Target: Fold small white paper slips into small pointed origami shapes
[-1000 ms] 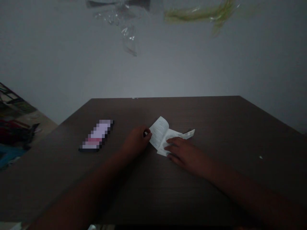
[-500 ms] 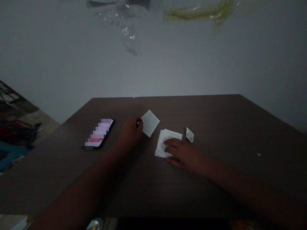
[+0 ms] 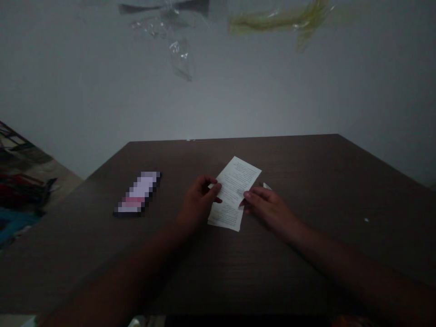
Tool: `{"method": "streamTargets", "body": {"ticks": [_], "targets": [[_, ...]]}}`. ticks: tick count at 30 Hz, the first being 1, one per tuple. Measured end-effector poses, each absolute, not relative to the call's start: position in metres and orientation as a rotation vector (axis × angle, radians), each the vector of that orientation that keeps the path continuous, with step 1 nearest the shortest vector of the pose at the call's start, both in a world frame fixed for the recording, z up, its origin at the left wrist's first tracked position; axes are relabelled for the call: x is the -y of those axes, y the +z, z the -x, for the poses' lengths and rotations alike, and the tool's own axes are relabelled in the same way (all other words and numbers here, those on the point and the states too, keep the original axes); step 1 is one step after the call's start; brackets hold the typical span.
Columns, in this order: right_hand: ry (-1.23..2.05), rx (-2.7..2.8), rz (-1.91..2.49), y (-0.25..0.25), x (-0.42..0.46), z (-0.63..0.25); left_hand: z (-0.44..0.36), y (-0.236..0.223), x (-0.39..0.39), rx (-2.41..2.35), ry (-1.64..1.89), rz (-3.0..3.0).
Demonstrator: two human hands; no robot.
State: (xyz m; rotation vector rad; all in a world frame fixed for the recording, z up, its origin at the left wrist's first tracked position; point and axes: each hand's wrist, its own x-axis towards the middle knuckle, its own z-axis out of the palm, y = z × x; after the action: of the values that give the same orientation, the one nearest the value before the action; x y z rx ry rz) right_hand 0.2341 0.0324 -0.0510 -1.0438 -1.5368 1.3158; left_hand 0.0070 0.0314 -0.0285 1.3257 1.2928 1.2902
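A printed sheet of paper [image 3: 238, 176] is held at a slant between my two hands. My left hand [image 3: 197, 200] pinches its left edge between thumb and fingers. At the lower right edge, my right hand [image 3: 270, 206] closes its thumb and fingers on the same sheet. Beneath and nearer to me, other printed sheets [image 3: 225, 217] lie in a small stack, partly covered by the held one. Just beyond my right hand, a small folded piece of paper [image 3: 267, 186] shows only its top; the hand hides the rest.
A phone [image 3: 138, 193] with a blurred-out screen lies to the left on the dark wooden table [image 3: 299, 163]. A tiny white scrap [image 3: 366, 220] is on the right side. Behind the table rises a pale wall [image 3: 218, 100] with clear and yellow tape stuck on it.
My left hand has brought the single sheet right, over the stack. My right hand has come off the stack and now grips that sheet's right edge.
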Motion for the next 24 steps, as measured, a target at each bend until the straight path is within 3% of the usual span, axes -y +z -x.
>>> {"method": "streamTargets", "body": {"ticks": [4, 10, 16, 20, 24], "targets": [[1.468, 1.145, 1.009, -0.047, -0.03, -0.233, -0.004, -0.026, -0.022, -1.318, 1.102, -1.638], [1.235, 1.075, 1.079, -0.037, -0.038, -0.244, 0.006, -0.017, -0.022, -1.086, 0.522, -2.096], [1.139, 1.34, 1.113, -0.036, -0.046, -0.258, 0.006, -0.023, -0.029, -1.158, 0.273, -2.416], [0.746, 1.76, 1.183, -0.029, -0.036, -0.262, 0.018, -0.026, -0.043, -1.372, 0.295, -2.477], [0.489, 2.276, 0.888, -0.02, -0.017, -0.255, 0.03, -0.028, -0.056, -1.609, 0.247, -2.46]]}}
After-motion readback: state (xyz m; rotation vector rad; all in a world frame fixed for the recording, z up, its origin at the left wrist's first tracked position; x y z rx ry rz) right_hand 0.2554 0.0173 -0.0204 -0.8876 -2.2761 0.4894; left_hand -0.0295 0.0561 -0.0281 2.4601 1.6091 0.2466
